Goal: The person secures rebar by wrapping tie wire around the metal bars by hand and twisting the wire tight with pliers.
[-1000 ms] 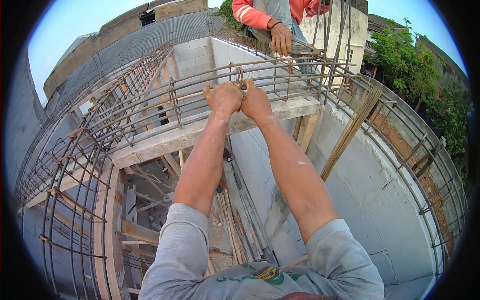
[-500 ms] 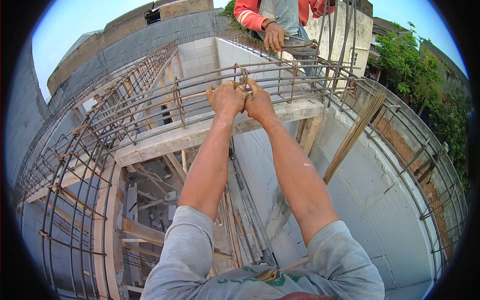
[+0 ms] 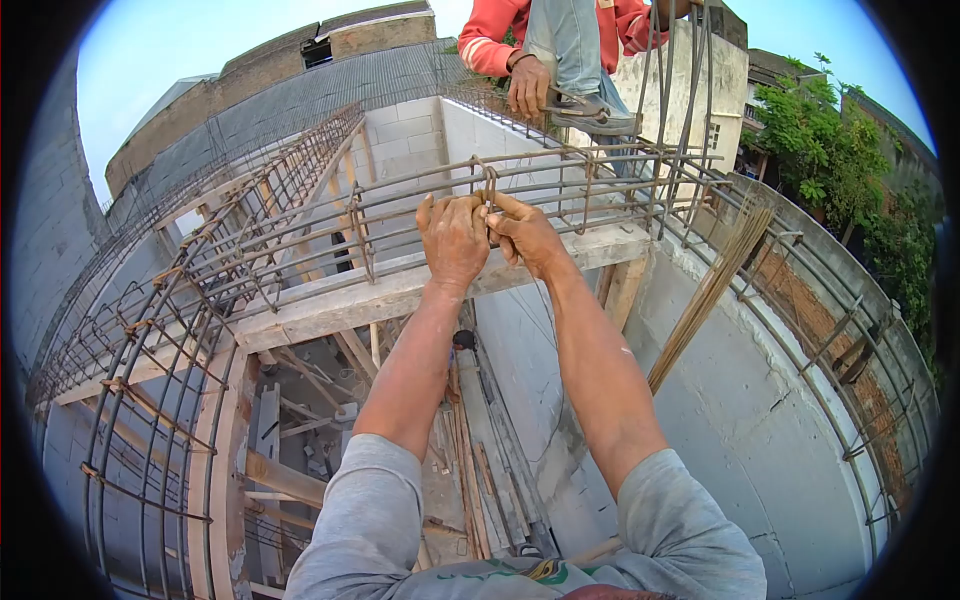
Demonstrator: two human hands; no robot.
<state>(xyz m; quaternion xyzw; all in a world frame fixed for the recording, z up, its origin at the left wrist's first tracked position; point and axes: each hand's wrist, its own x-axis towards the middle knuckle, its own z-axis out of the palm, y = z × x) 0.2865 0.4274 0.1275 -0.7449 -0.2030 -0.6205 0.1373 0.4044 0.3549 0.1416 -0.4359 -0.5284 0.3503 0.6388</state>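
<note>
Both of my hands are at a steel rebar cage [image 3: 400, 190] that runs across a concrete-edged beam form. My left hand [image 3: 453, 240] is closed with its fingers curled at the lower part of a thin stirrup [image 3: 485, 170]. Beside it, my right hand [image 3: 528, 236] pinches the same stirrup from the right, thumb and forefinger bent. The stirrup's hooked top stands above the long bars. My fingers hide its lower end.
A co-worker in a red sleeve [image 3: 490, 45] sits above, one hand holding pincers [image 3: 580, 108]. Upright rebars [image 3: 680, 90] rise at the corner. A bundle of thin rods [image 3: 710, 290] leans on the right wall. Far below, a person's dark head [image 3: 463, 340] shows beside planks [image 3: 480, 460].
My hands have moved slightly down, exposing more of the stirrup, and my right fingers have shifted their hold. The co-worker's pincers hand has moved left and down. A person has appeared below.
</note>
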